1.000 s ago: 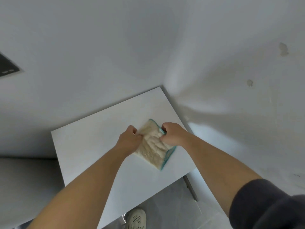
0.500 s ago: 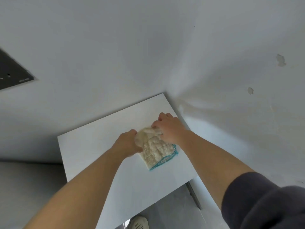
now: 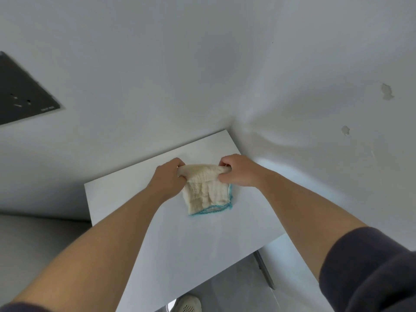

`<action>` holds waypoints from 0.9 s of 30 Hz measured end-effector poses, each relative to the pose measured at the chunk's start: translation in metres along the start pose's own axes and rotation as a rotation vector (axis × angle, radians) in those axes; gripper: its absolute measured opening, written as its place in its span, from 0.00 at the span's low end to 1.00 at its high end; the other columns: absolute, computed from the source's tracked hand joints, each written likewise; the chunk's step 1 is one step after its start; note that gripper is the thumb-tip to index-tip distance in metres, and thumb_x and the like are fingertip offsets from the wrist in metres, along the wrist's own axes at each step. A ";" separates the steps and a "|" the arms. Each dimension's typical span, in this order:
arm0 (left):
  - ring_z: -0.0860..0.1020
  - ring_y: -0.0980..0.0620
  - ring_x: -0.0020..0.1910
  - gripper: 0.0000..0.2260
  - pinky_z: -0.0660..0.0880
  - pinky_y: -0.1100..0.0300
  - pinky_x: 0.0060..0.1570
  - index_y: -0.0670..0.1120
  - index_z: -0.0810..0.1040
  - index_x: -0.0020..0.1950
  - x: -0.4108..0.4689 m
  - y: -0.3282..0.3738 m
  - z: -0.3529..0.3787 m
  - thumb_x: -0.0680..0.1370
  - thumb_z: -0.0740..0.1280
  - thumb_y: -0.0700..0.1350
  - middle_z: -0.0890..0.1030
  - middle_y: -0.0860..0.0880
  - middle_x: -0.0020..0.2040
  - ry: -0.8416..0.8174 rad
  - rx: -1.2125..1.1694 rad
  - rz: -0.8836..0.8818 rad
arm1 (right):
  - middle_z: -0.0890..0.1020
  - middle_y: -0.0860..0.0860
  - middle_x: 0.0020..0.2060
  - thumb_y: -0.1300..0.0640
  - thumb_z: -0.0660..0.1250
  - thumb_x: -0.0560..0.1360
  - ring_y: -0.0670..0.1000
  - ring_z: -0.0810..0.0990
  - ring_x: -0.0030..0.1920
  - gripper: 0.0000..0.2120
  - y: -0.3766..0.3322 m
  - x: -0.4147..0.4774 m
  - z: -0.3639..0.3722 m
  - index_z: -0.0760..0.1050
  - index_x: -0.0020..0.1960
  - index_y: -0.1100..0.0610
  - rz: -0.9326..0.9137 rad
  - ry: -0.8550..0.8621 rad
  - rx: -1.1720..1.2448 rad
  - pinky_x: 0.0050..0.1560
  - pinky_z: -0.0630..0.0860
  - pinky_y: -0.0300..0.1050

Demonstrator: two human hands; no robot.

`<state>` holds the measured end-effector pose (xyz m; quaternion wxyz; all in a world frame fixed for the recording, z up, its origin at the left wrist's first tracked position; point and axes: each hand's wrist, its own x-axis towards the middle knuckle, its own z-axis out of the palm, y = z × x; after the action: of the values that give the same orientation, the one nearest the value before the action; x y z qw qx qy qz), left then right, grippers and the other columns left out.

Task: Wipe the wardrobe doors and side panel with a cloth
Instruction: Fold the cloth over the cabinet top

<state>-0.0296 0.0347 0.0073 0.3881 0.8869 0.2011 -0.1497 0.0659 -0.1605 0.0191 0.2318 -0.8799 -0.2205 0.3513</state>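
A cream cloth with a teal stitched edge is folded over and hangs above the white top of the wardrobe. My left hand grips its upper left corner. My right hand pinches the upper right corner. The fold runs taut between the two hands, and the cloth's lower edge lies on or just above the white panel. The wardrobe's doors and side panel are not visible from this angle.
White walls meet in a corner right behind the wardrobe. A dark panel sits on the wall at far left. Chipped paint spots mark the right wall. Grey floor and a white shoe show below.
Both hands moved apart and lifted the cloth's top edge, stretching the fold between them. My right hand went from lying over the cloth to pinching its corner.
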 end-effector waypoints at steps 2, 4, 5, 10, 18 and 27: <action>0.73 0.51 0.41 0.03 0.68 0.62 0.36 0.45 0.73 0.50 0.007 0.000 -0.005 0.76 0.64 0.41 0.76 0.49 0.43 -0.031 -0.079 -0.106 | 0.75 0.47 0.34 0.55 0.68 0.72 0.46 0.73 0.33 0.04 0.000 -0.001 -0.003 0.76 0.42 0.56 0.058 -0.001 0.051 0.33 0.67 0.39; 0.71 0.47 0.41 0.03 0.70 0.57 0.41 0.43 0.72 0.45 0.012 0.001 -0.007 0.77 0.63 0.41 0.74 0.47 0.41 -0.036 -0.197 -0.166 | 0.74 0.48 0.33 0.54 0.68 0.72 0.47 0.72 0.33 0.07 0.002 0.002 0.000 0.77 0.41 0.57 0.140 0.032 0.166 0.34 0.67 0.40; 0.71 0.46 0.42 0.03 0.72 0.53 0.45 0.43 0.71 0.45 0.013 0.001 -0.006 0.77 0.62 0.41 0.74 0.46 0.42 -0.036 -0.290 -0.200 | 0.76 0.49 0.34 0.52 0.68 0.71 0.49 0.74 0.35 0.08 0.003 0.005 0.004 0.77 0.43 0.58 0.177 0.048 0.280 0.37 0.70 0.41; 0.78 0.46 0.48 0.08 0.78 0.48 0.52 0.45 0.68 0.59 0.008 0.007 0.007 0.82 0.53 0.41 0.77 0.46 0.51 -0.060 -0.803 -0.379 | 0.82 0.59 0.56 0.53 0.66 0.77 0.56 0.81 0.55 0.15 -0.001 0.011 0.023 0.76 0.59 0.61 0.290 0.133 0.900 0.60 0.77 0.53; 0.78 0.49 0.44 0.10 0.77 0.55 0.40 0.49 0.68 0.64 -0.013 0.036 -0.013 0.83 0.57 0.45 0.78 0.48 0.52 -0.116 -0.970 -0.438 | 0.82 0.56 0.56 0.62 0.64 0.78 0.55 0.82 0.54 0.14 -0.025 -0.027 0.008 0.73 0.64 0.57 0.316 0.000 1.215 0.51 0.80 0.50; 0.81 0.47 0.41 0.12 0.81 0.59 0.31 0.36 0.75 0.62 -0.107 0.128 -0.106 0.78 0.65 0.33 0.81 0.43 0.48 -0.350 -0.853 -0.437 | 0.79 0.50 0.57 0.57 0.58 0.81 0.53 0.80 0.55 0.14 -0.098 -0.160 -0.055 0.67 0.66 0.49 0.342 0.186 1.158 0.52 0.80 0.52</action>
<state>-0.0508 0.0088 0.2022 0.7033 0.5484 0.3571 -0.2779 -0.0213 -0.1842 0.1926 0.6311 -0.6610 0.1718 0.3678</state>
